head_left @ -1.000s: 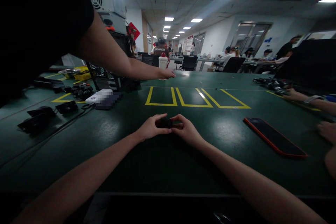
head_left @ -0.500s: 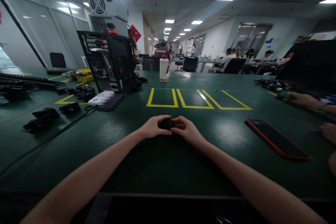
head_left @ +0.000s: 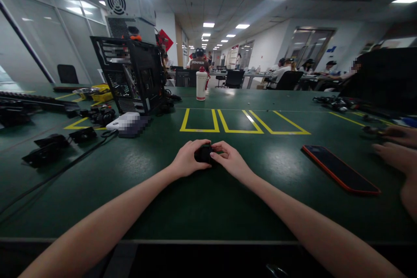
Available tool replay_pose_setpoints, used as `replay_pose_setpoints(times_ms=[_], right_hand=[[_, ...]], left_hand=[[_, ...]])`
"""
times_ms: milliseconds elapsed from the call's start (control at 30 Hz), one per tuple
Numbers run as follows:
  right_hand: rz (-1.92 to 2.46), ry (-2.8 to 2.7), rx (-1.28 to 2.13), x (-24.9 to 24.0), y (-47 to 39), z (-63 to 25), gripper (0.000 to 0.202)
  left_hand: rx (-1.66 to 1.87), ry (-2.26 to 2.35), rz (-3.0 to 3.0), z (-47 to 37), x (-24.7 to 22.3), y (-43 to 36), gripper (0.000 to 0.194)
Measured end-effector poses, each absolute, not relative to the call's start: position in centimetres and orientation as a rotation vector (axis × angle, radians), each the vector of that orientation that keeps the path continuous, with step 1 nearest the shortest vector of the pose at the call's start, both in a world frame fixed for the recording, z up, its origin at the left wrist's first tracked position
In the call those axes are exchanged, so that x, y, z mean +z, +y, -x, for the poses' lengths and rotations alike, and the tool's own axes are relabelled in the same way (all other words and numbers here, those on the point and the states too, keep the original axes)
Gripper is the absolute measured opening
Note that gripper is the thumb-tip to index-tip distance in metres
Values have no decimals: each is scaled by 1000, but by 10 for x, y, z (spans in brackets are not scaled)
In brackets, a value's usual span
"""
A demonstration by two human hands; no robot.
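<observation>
Between my two hands, low over the green table (head_left: 156,208), is a small dark object (head_left: 204,153), too dim to tell its kind. My left hand (head_left: 188,159) curves round its left side, fingers over the top and thumb along the near side. The fingers of my right hand (head_left: 228,157) are bent and pinch at the object's right edge. My palms hide part of it. Just beyond my hands, yellow tape outlines (head_left: 199,130) mark the tabletop.
An orange-edged phone (head_left: 340,169) lies to the right, near a co-worker's hands (head_left: 394,152). An open computer case (head_left: 130,76), a white box-like device (head_left: 124,121), black parts (head_left: 45,150) and a cable (head_left: 61,173) occupy the left. A white bottle (head_left: 201,84) stands at the back.
My right fingers have shifted slightly on the small dark object, and more of its dark front shows. At the right, the co-worker's hands have come closer together. The view has shifted slightly.
</observation>
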State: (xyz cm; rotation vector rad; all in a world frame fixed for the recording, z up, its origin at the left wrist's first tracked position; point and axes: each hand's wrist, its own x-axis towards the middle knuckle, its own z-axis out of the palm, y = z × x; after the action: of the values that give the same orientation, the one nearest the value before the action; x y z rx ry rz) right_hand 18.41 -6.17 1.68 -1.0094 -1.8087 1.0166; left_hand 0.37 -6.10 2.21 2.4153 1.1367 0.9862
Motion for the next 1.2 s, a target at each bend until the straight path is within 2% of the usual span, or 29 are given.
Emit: replay_pose_setpoints(times_ms=[133, 367, 667, 833, 1033, 1200], right_hand=[[965, -1794, 1209, 19, -64, -188, 34], [1095, -1681, 1277, 9, -53, -183, 27], [985, -1738, 1194, 19, -62, -184, 19], [945, -1759, 1303, 20, -60, -190, 33], [1138, -1718, 1280, 19, -55, -185, 22], [988, -1676, 1108, 16, -54, -180, 23]], left_hand=[[1007, 1160, -2449, -5, 22, -65, 57], [995, 1200, -2496, -4, 21, -69, 57], [1004, 1213, -2518, -6, 21, -69, 57], [1028, 1214, -2511, -6, 20, -69, 56], [1006, 1218, -2512, -6, 20, -70, 57], [1004, 1208, -2534, -5, 20, -69, 58]])
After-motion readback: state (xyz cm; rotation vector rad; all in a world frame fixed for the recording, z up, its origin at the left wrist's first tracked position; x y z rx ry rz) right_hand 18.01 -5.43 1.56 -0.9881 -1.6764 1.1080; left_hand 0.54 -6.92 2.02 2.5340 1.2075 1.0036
